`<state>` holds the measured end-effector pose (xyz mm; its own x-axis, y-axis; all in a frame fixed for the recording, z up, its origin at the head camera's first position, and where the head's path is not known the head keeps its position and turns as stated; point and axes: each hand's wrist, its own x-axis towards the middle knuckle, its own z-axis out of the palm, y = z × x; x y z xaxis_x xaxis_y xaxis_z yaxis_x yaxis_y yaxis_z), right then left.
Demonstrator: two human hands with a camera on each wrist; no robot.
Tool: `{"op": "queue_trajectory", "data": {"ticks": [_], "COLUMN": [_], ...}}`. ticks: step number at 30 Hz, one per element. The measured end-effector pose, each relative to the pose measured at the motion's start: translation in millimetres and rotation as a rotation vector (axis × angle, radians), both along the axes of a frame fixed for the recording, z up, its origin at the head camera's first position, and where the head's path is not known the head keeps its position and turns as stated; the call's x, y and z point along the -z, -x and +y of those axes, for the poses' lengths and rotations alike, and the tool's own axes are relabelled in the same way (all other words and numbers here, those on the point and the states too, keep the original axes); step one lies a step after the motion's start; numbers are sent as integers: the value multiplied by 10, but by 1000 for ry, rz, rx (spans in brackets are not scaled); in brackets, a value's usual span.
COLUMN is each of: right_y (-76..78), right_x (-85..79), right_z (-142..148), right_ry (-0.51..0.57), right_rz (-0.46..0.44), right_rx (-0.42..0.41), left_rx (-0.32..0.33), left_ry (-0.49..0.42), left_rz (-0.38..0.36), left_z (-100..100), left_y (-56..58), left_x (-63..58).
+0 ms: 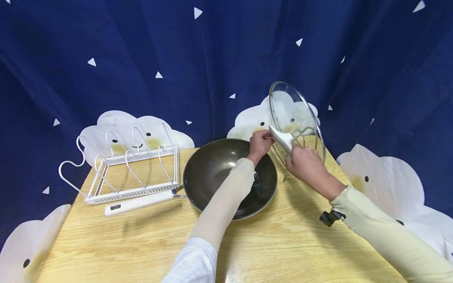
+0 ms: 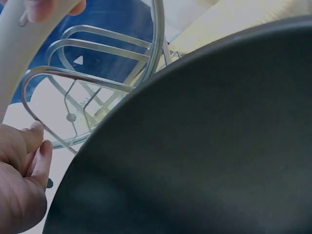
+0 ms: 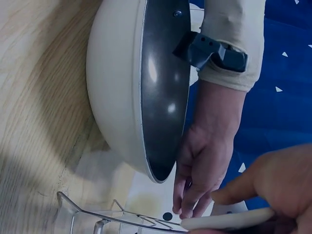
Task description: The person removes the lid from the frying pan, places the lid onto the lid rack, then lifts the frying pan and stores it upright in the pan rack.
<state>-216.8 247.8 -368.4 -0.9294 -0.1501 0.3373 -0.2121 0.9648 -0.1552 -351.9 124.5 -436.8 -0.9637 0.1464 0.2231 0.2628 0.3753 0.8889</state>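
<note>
While right hand (image 1: 307,162) grips handle (image 1: 282,138), lid (image 1: 294,103) just beyond.

I'm viewing a navy curtain (image 1: 226,59) patterned with white triangles towards twelve o'clock; a dark-brown wok (image 1: 212,169) is showing cream outside; the lid handle (image 1: 282,136) at three o'clock and rack (image 1: 141,190) at nine are gleaming white, the wire stand (image 2: 97,81) silver; yellow woodgrain is covering the table (image 1: 262,243) towards six.

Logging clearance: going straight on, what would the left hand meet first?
The silver metal wire rack, which the left hand pinches; beyond it, probably the round clear glass lid, though depth is unclear.
</note>
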Motion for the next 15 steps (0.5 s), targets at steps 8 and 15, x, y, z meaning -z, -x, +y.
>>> {"op": "queue_trajectory", "data": {"ticks": [8, 15], "right_y": [-95, -234], "right_x": [-73, -212], "right_z": [-39, -81], "right_ry": [-11, -19], "right_rz": [99, 219], "right_rx": [-7, -67], "left_rx": [51, 129], "left_ry": [-50, 14], "left_rz": [-42, -81], "left_z": [-248, -512], "left_y": [-13, -161], "left_x": [-72, -223]}}
